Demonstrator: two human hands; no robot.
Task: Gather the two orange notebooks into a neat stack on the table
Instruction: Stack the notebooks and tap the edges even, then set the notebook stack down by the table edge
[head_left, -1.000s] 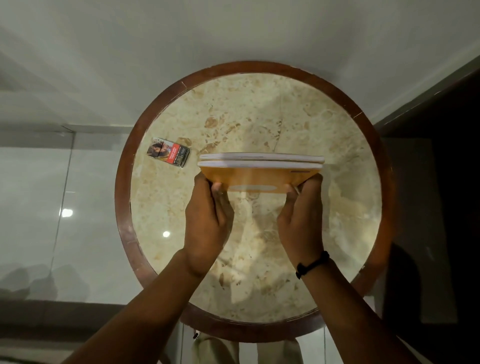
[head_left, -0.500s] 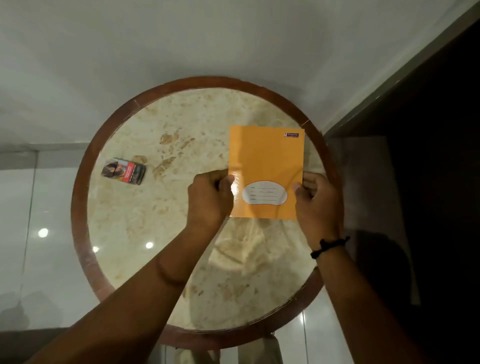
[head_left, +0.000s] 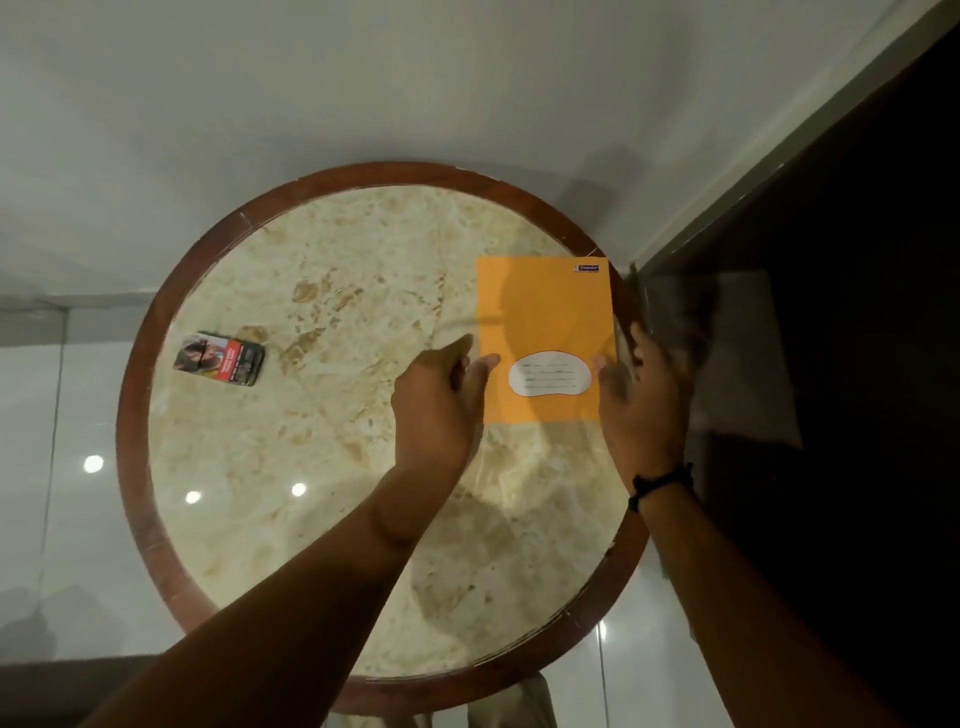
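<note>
An orange notebook with a white name label lies flat on the right side of the round marble table, its far right corner over the wooden rim. Only the top cover shows, so whatever lies beneath it is hidden. My left hand is at the notebook's left edge with fingers spread and the thumb tip touching the cover. My right hand, slightly blurred, is at the right edge with its thumb resting on the cover. Neither hand is closed around the notebook.
A small dark and red packet lies on the table's left side. The table has a raised brown wooden rim. Dark furniture stands close on the right, with glossy white floor around.
The notebooks went from standing on edge between my hands to lying flat at the table's right side. My fingers have since loosened and spread at its edges.
</note>
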